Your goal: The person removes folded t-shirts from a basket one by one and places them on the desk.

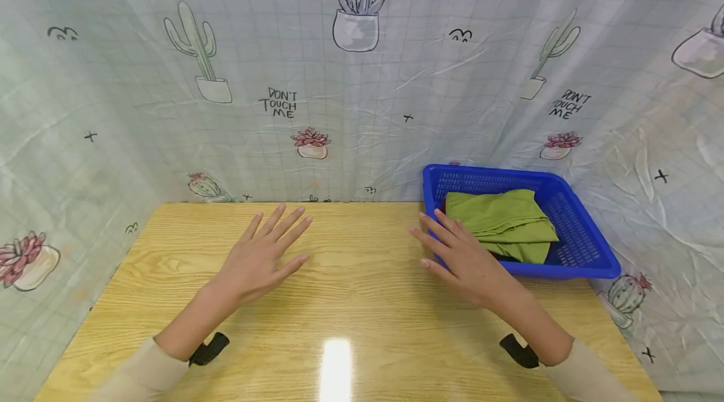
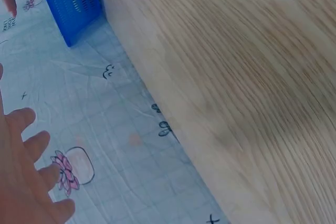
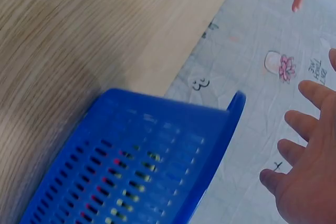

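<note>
My left hand (image 1: 261,259) is held over the left half of the wooden table (image 1: 351,289), fingers straight and spread, holding nothing. The right hand (image 1: 465,257) is spread the same way beside the blue basket (image 1: 582,271), its fingers overlapping the basket's left side in the head view. Inside the basket lies a folded green cloth (image 1: 503,220), with a bit of dark red fabric showing at its left edge. In the right wrist view, green and red show through the holes of the basket wall (image 3: 131,166).
A pale curtain (image 1: 351,107) printed with potted cacti hangs behind the table and along both sides. The basket stands at the table's back right, close to the curtain. Black straps (image 1: 209,349) are on both wrists.
</note>
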